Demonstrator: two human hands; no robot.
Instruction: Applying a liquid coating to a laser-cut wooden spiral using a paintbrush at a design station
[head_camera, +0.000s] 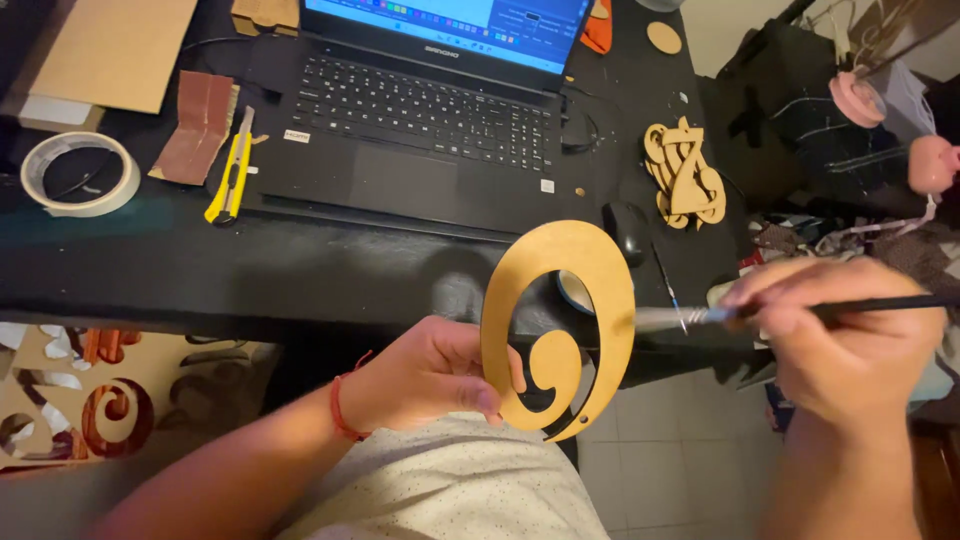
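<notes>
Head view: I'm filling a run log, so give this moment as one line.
left hand: holds wooden cutout | right hand: holds brush, tip at cutout edge | behind: laptop

Wooden cutout: flat, tan, oval ring with an inner curled scroll, held upright, tilted slightly, in front of the dark surface's edge. Paintbrush: thin dark handle, lying near horizontal, pale bristles touching the cutout's right rim.

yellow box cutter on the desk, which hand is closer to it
Left. The left hand is below and right of the yellow box cutter, holding a wooden cutout. The right hand, holding a paintbrush, is far right.
</notes>
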